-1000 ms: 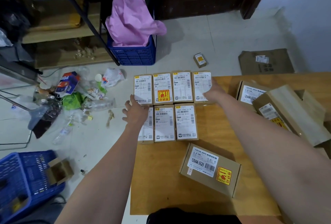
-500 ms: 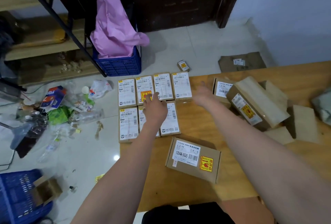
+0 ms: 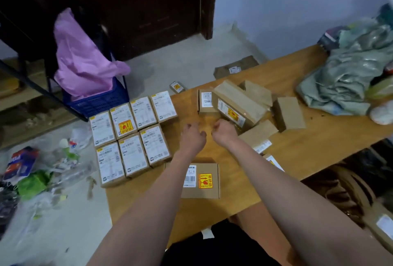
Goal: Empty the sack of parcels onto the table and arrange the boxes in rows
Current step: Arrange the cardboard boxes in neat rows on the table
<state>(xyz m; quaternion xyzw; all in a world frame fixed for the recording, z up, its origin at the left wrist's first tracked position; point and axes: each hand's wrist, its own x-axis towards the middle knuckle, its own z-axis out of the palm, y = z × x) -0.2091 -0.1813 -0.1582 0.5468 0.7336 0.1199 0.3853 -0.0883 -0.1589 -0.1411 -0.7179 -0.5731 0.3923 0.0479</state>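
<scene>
Several small brown boxes with white labels (image 3: 131, 136) lie in two tidy rows at the left end of the wooden table (image 3: 297, 148). A flat box with an orange sticker (image 3: 202, 180) lies alone near the front edge. A loose pile of brown boxes (image 3: 240, 106) sits at the middle back. The crumpled grey-green sack (image 3: 348, 78) lies at the right end. My left hand (image 3: 192, 136) and my right hand (image 3: 225, 132) hover side by side over bare wood between the rows and the pile, fingers loosely curled, holding nothing.
A blue crate with a pink bag (image 3: 93, 99) stands on the floor beyond the rows. Litter and plastic wrappers (image 3: 42, 172) cover the floor at left. A small box (image 3: 177, 87) and flat cardboard (image 3: 236, 70) lie on the floor behind the table.
Both hands have drawn back from the rows of boxes and come together over the table's middle. The view has swung right, bringing the sack into sight.
</scene>
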